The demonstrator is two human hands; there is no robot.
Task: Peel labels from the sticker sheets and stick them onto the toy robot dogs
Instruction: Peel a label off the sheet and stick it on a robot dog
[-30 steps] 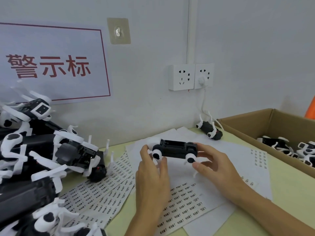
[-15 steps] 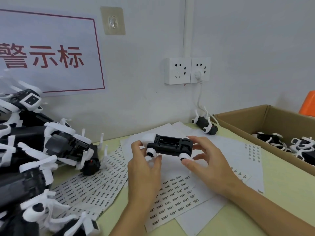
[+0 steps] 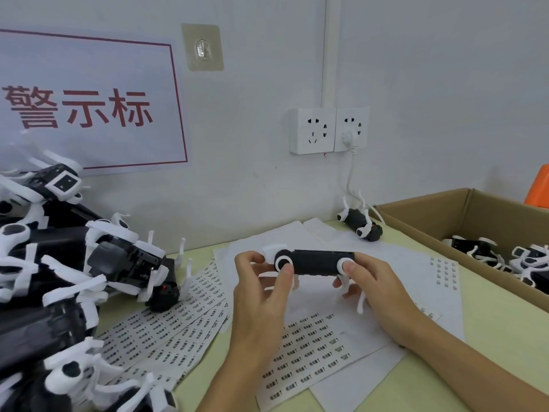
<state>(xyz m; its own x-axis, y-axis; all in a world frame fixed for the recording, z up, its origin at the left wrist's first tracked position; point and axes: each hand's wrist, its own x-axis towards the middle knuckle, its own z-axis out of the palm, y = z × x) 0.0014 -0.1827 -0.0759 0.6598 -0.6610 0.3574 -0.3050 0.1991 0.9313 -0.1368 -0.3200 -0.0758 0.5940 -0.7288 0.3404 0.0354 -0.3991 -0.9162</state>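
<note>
- Head view: left hand (image 3: 261,295) and right hand (image 3: 375,288) are gripping dog (image 3: 315,262) by its ends above sheets (image 3: 309,355), mid-tabletop.
- Judging: inspecting; next, peeling a label.

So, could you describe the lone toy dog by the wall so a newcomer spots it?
Find the double wall socket; a white cord hangs down from it. Below lies one toy robot dog, legs up, beside the cardboard box, alone.

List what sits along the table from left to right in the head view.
Pile of toy robot dogs → fanned sticker sheets → held toy dog → lone toy dog by the wall → cardboard box.
</note>
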